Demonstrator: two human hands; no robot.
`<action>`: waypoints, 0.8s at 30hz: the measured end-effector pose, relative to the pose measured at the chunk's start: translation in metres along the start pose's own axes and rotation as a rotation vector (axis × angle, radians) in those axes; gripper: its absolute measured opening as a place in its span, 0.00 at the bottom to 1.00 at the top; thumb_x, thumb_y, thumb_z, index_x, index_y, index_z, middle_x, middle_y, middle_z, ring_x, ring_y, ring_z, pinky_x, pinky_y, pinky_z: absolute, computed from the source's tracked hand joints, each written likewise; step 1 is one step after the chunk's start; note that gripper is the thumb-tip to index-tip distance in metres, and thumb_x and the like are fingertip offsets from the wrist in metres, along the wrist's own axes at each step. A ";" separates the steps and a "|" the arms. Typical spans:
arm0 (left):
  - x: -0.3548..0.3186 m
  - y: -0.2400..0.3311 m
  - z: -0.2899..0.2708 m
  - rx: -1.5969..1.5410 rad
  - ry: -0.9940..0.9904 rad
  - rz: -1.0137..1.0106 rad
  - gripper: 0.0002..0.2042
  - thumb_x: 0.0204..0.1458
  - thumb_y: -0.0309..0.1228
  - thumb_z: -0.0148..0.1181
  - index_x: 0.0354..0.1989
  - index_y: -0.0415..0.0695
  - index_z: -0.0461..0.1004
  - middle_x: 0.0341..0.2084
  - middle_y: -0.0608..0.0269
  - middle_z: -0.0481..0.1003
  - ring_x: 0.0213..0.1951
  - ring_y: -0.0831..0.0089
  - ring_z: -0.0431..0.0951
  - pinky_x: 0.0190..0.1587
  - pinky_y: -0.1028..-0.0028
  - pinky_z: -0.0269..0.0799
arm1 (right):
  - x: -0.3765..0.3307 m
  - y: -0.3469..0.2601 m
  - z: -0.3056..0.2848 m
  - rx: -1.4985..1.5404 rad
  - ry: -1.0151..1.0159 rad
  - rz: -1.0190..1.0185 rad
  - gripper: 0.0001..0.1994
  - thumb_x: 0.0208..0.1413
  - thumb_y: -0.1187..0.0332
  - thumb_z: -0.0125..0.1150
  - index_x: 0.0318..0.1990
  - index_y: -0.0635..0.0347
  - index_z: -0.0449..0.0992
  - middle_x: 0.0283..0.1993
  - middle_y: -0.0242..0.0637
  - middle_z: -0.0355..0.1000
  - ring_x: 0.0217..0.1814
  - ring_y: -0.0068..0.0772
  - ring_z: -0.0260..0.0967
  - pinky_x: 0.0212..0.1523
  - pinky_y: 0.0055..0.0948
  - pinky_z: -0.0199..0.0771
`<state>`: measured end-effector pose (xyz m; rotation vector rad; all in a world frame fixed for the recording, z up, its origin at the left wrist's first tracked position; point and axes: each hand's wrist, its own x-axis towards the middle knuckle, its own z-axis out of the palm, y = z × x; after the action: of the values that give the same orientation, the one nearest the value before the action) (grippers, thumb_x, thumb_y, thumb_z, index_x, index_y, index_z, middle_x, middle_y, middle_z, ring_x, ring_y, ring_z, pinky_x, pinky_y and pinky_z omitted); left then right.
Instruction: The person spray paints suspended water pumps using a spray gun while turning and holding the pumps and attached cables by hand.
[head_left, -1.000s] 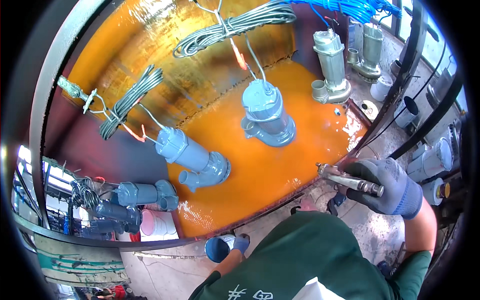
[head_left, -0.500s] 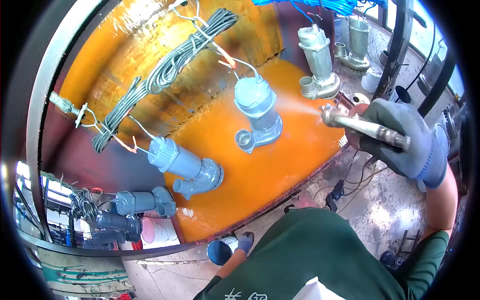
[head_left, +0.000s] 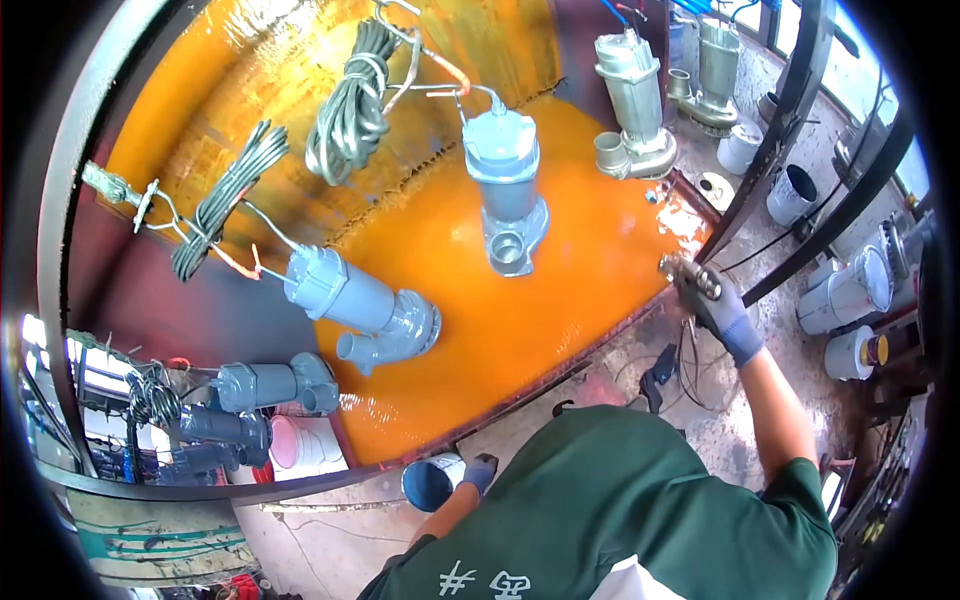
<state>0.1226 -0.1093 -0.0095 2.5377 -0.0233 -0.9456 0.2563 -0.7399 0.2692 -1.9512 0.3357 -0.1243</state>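
Note:
My right hand point(head_left: 728, 318), in a grey work glove, is closed around a metal spray gun point(head_left: 690, 276) by the right edge of the orange-coated booth floor. No spray mist shows at its nozzle. Down by my left side, my gloved left hand point(head_left: 481, 471) grips a paint bucket point(head_left: 455, 466) with dark blue-grey inside; its fingers are partly hidden. Ahead of me a light grey-blue submersible pump point(head_left: 503, 165) hangs upright from a hook, its outlet facing me. Beside it hangs a coiled cable point(head_left: 352, 105).
More coated pumps hang at left, one tilted grey-blue pump point(head_left: 345, 298) and another pump point(head_left: 262, 386) lying nearly level. Uncoated metal pumps point(head_left: 632, 95) stand at the back right. Dark frame posts point(head_left: 765, 150) rise on the right. Several white buckets point(head_left: 845, 290) and loose hoses lie beyond.
The spray mist has stopped. My right hand with the spray gun has dropped back, lower and away from the hanging pump. That pump has turned, its outlet swinging from the left toward me.

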 end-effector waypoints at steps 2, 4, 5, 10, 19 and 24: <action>-0.002 0.015 -0.010 -0.135 0.011 -0.150 0.18 0.63 0.41 0.53 0.48 0.44 0.84 0.52 0.45 0.82 0.56 0.46 0.81 0.60 0.57 0.75 | 0.007 -0.001 0.021 0.320 0.118 -0.029 0.14 0.64 0.65 0.68 0.52 0.62 0.79 0.38 0.31 0.80 0.38 0.20 0.76 0.39 0.24 0.77; -0.002 0.011 -0.011 -0.210 0.078 -0.144 0.19 0.62 0.43 0.54 0.49 0.44 0.85 0.51 0.44 0.83 0.55 0.46 0.81 0.59 0.58 0.76 | -0.007 -0.032 0.034 0.383 0.196 0.013 0.14 0.65 0.66 0.67 0.54 0.61 0.79 0.37 0.28 0.80 0.33 0.18 0.74 0.33 0.23 0.75; 0.001 0.008 -0.011 -0.224 0.085 -0.139 0.20 0.62 0.45 0.55 0.49 0.44 0.85 0.49 0.44 0.83 0.55 0.46 0.82 0.58 0.58 0.76 | -0.014 -0.044 0.039 0.393 0.193 0.025 0.14 0.65 0.67 0.67 0.55 0.61 0.79 0.37 0.28 0.80 0.31 0.17 0.73 0.31 0.22 0.73; -0.005 0.011 -0.007 -0.267 0.067 -0.181 0.20 0.62 0.45 0.55 0.51 0.45 0.85 0.48 0.45 0.84 0.54 0.48 0.83 0.58 0.58 0.77 | -0.054 -0.060 0.073 0.252 -0.188 -0.361 0.16 0.60 0.69 0.71 0.53 0.63 0.80 0.36 0.31 0.81 0.33 0.20 0.76 0.33 0.26 0.76; -0.022 -0.036 0.005 -0.237 -0.009 -0.060 0.18 0.62 0.42 0.52 0.45 0.44 0.85 0.50 0.44 0.83 0.53 0.45 0.82 0.56 0.56 0.77 | -0.068 -0.033 0.095 0.440 0.238 0.074 0.12 0.64 0.67 0.70 0.51 0.59 0.81 0.36 0.30 0.80 0.27 0.18 0.73 0.26 0.21 0.72; -0.020 -0.107 0.029 -0.315 -0.032 -0.134 0.19 0.61 0.43 0.54 0.44 0.43 0.86 0.48 0.43 0.83 0.52 0.45 0.82 0.56 0.57 0.77 | -0.072 -0.070 0.090 0.502 0.484 -0.079 0.13 0.65 0.61 0.69 0.49 0.60 0.82 0.26 0.25 0.74 0.17 0.16 0.64 0.18 0.21 0.61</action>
<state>0.0751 -0.0206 -0.0598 2.2553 0.2687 -0.9563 0.2218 -0.6142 0.3027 -1.4178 0.4893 -0.6739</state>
